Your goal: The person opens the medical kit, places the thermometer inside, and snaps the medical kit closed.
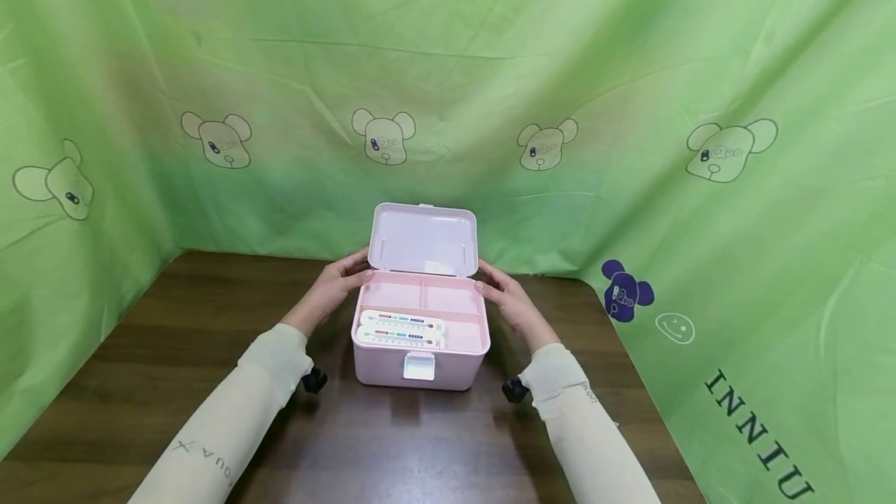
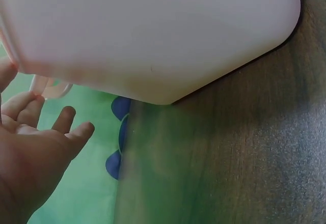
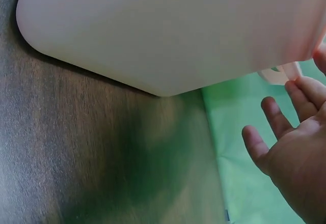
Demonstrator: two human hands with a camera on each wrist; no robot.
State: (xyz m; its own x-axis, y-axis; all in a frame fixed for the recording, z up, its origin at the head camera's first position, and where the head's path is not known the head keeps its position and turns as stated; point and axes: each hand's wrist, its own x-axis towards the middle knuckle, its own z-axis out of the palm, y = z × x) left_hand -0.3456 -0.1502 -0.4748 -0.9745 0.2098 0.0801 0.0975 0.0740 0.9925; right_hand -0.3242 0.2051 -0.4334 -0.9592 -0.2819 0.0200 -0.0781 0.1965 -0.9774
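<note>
A pink plastic storage box (image 1: 420, 369) stands upright on the table, its pale lid (image 1: 423, 240) raised at the back. Two white thermometer-like strips (image 1: 402, 323) with coloured labels and scale marks lie side by side in the front compartment. My left hand (image 1: 334, 290) holds the box's back left corner, thumb at the rim and fingers behind by the lid. At the back right corner my right hand (image 1: 513, 304) holds it the same way. In both wrist views the lower fingers of the left hand (image 2: 38, 147) and right hand (image 3: 300, 137) stand away from the box wall.
Inside, a divider (image 1: 423, 292) splits the rear of the box into two compartments. A white latch (image 1: 419, 366) is on its front. The dark wooden table (image 1: 392, 457) meets a green printed curtain (image 1: 448, 61) at the back and sides.
</note>
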